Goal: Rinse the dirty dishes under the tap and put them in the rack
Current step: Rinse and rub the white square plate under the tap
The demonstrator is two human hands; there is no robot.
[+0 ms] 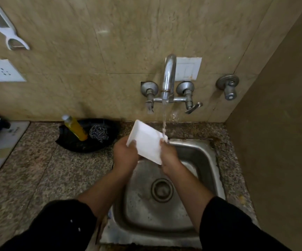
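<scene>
Now | we hold the white rectangular dish tilted over the steel sink | left hand grips its near-left edge, right hand its right edge | stream from the chrome tap strikes only the right corner; the rest lies leftward.

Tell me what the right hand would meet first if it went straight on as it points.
The right hand, gripping the white rectangular dish, would likely meet the water stream first; depth is unclear.
</scene>
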